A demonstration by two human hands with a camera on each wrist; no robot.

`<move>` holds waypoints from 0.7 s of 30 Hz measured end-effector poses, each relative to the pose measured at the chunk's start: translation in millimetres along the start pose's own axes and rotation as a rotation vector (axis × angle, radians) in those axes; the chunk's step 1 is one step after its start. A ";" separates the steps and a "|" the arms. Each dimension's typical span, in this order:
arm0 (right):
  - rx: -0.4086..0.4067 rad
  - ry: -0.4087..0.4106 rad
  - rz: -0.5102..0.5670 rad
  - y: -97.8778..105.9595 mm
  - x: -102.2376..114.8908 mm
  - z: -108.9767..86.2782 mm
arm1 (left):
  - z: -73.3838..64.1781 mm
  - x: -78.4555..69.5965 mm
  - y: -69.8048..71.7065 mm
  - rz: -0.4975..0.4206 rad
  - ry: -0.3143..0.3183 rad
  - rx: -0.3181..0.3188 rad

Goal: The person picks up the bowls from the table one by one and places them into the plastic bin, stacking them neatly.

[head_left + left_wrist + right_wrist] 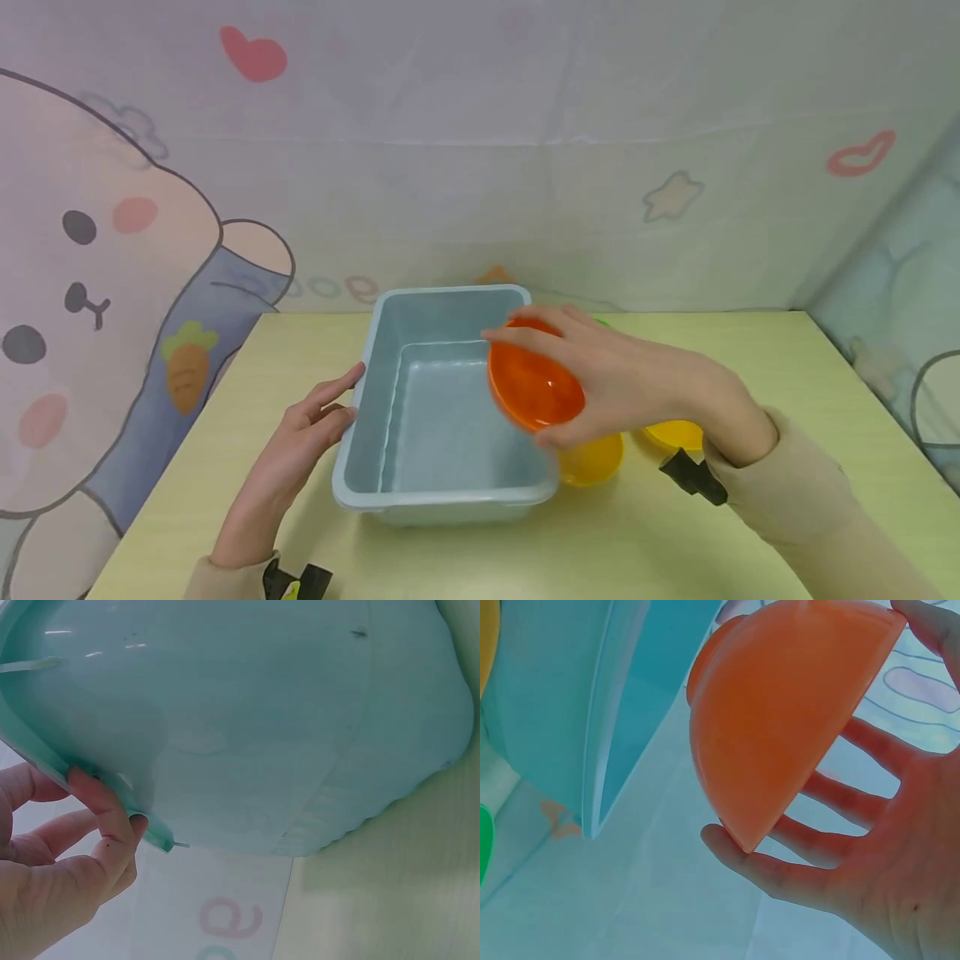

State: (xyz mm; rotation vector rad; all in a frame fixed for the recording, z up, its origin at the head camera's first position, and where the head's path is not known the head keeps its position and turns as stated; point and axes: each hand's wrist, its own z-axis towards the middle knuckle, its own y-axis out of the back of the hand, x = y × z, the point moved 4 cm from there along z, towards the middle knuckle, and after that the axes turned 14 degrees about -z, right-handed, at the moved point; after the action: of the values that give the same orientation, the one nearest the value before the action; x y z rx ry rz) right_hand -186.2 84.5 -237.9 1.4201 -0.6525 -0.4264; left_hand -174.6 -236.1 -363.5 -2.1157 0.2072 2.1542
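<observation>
My right hand (600, 367) grips an orange bowl (536, 379) by its rim, with thumb and fingers spread along the edge. The bowl is tilted on its side above the right wall of a light blue plastic basin (450, 500); its rounded outside and foot ring show in the right wrist view. At the basin's left side, my left hand (303, 442) holds the rim, its fingertips right at the lip. From the left wrist view, a finger (112, 825) is tucked against the rim's underside.
A yellow bowl (592, 462) sits close against the basin's right side, partly under my right hand. Another yellow thing (675, 435) lies farther right behind the wrist. A bit of green (484, 844) shows beyond. The pale table (847, 400) ends at a printed cloth backdrop (420, 183).
</observation>
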 end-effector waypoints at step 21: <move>-0.002 0.043 -0.132 -2.4 1.5 55.8 | 1.1 1.0 3.9 0.021 0.010 -0.016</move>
State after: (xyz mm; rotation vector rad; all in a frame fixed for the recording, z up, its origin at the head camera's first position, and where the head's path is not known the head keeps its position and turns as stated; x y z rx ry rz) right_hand -220.8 40.6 -238.7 1.4722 -0.5249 -0.4988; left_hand -176.4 -239.7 -364.4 -2.1421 0.2148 2.1643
